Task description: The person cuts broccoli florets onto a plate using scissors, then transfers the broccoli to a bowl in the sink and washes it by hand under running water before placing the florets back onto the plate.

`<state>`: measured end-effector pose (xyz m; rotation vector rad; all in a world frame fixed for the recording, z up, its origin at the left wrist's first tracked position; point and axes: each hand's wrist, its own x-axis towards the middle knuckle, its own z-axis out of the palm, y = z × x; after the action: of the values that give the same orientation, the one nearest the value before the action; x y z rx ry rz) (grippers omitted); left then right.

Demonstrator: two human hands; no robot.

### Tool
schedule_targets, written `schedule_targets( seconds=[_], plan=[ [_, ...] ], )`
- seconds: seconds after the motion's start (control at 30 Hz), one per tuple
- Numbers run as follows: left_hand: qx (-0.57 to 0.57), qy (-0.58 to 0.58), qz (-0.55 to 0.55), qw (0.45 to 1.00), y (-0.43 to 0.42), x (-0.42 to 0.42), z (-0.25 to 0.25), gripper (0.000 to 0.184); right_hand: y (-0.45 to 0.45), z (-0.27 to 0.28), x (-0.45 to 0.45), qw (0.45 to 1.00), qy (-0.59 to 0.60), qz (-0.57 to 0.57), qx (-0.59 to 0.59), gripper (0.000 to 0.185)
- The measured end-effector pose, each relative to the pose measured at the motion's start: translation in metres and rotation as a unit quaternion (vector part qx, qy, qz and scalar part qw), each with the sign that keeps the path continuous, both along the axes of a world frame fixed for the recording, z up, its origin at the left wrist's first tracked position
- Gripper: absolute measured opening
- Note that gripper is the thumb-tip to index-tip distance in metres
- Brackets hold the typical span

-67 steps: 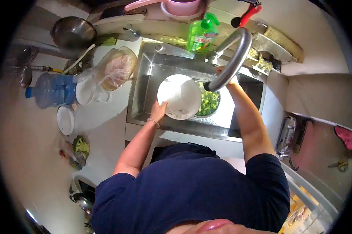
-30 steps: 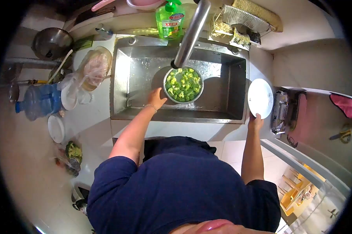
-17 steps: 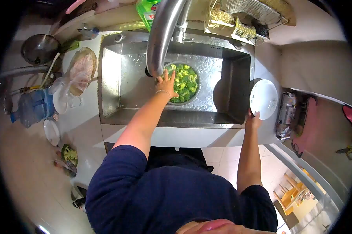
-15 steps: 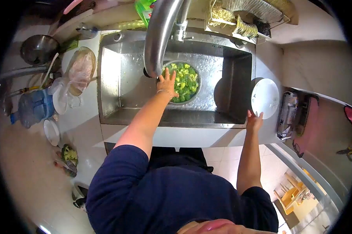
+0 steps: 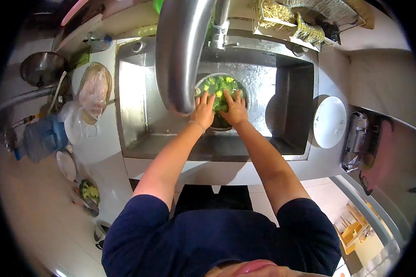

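Note:
A round metal bowl (image 5: 223, 129) of broccoli florets (image 5: 222, 85) in water stands in the steel sink. Over the bowl's left side is my left hand (image 5: 203, 111), fingers spread and pointing away from me, touching the florets. My right hand (image 5: 235, 110) lies over the right side, its fingers apart and its tips among the broccoli. Neither hand grips anything that I can see. The curved faucet (image 5: 180, 60) hangs close above and left of the bowl, hiding part of the sink.
To the right, a white dish (image 5: 330, 122) sits on the counter beside the sink (image 5: 143, 147). Along the left counter are a plastic bag (image 5: 93, 94), a blue water jug (image 5: 42, 137) and more broccoli (image 5: 89, 190). A wire rack (image 5: 305, 37) holds scrubbers behind the sink.
My right hand has let go of the white dish and moved left into the bowl. My left hand stays at the bowl, and the view has shifted slightly.

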<state>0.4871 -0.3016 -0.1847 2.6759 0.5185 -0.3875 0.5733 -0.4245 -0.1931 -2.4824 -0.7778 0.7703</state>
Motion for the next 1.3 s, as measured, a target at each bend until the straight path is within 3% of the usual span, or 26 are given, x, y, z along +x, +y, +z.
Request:
schedule_targets(
  seconds=[0.1,0.2,0.3,0.37,0.5,0.6,0.7,0.8,0.87,0.9,0.93,0.97,1.03,1.1,1.17,1.27,1.3],
  plan=[
    [-0.009,0.007,-0.004,1.0,0.001,0.004,0.023,0.086,0.009,-0.015,-0.004,0.994,0.075,0.002,-0.084,0.076],
    [-0.028,0.094,0.006,0.995,0.002,0.011,0.019,0.084,0.012,-0.036,-0.005,0.988,0.119,-0.006,-0.098,0.066],
    [0.021,0.063,0.008,0.998,0.006,0.006,-0.019,0.07,0.01,-0.089,-0.008,0.992,0.112,-0.051,-0.036,0.059],
    [0.006,0.004,0.032,0.999,0.012,0.002,-0.037,0.059,0.004,-0.081,-0.01,0.993,0.098,-0.049,0.041,0.05],
    [-0.029,0.058,0.058,0.996,0.014,0.012,-0.005,0.041,0.005,-0.058,-0.009,0.984,0.104,-0.085,0.116,0.04],
    [-0.034,-0.01,0.061,0.997,0.019,0.006,-0.023,0.041,0.011,-0.027,-0.001,0.97,0.187,-0.144,0.064,0.038],
    [-0.039,-0.076,0.066,0.994,0.024,-0.001,-0.038,0.042,0.005,-0.019,-0.002,0.96,0.154,-0.169,0.164,0.041],
    [-0.039,-0.058,0.063,0.996,0.018,-0.003,-0.014,0.065,-0.009,-0.016,-0.004,0.939,0.146,-0.165,0.266,0.046],
    [-0.009,-0.071,0.034,0.997,0.011,-0.007,0.011,0.078,-0.018,-0.001,0.004,0.962,0.108,-0.131,0.213,0.06],
    [-0.012,-0.014,0.017,1.0,0.01,-0.006,0.019,0.096,-0.02,0.006,0.008,0.976,0.081,-0.114,0.168,0.064],
    [-0.016,0.0,0.007,1.0,0.009,-0.001,0.03,0.099,-0.021,0.009,0.01,0.986,0.054,-0.096,0.122,0.068],
    [-0.022,0.016,-0.002,1.0,0.006,0.004,0.042,0.103,-0.02,0.007,0.009,0.99,0.018,-0.074,0.119,0.084],
    [-0.03,0.088,-0.028,0.995,0.001,0.018,0.052,0.109,-0.004,0.02,0.011,0.999,0.025,-0.015,0.024,0.09],
    [0.002,0.13,-0.022,0.991,-0.001,0.023,0.026,0.106,0.006,0.016,0.012,0.997,0.069,0.018,-0.04,0.099],
    [0.021,0.128,-0.013,0.991,-0.003,0.025,-0.001,0.098,0.008,-0.008,0.013,0.992,0.118,-0.009,-0.036,0.095],
    [-0.092,0.077,0.014,0.993,0.004,0.019,-0.029,0.092,0.007,-0.047,0.009,0.989,0.144,-0.041,0.007,0.085],
    [-0.098,0.066,0.037,0.992,0.003,0.02,-0.022,0.081,0.007,-0.055,0.008,0.988,0.145,-0.051,0.028,0.082]
  ],
)
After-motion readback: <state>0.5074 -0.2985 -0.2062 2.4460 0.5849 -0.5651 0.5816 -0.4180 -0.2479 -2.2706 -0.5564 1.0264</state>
